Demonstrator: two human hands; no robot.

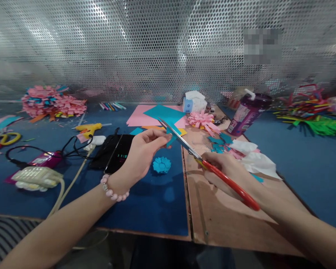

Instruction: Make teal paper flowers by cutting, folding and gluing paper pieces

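Note:
Between the thumb and fingers of my left hand a small piece of blue paper is pinched. My right hand grips scissors with red handles and long metal blades. The blades point up and left, and they reach across the blue paper beside my left fingertips; whether they bite into it I cannot tell. Just below lies a blue paper flower on the dark blue table surface. Behind my hands, a blue sheet rests on pink sheets.
To the left are a phone, a yellow glue gun, cables and a power strip. On the right stand a purple cup, crumpled tissue and paper scraps. A tissue box and pink flower sit behind.

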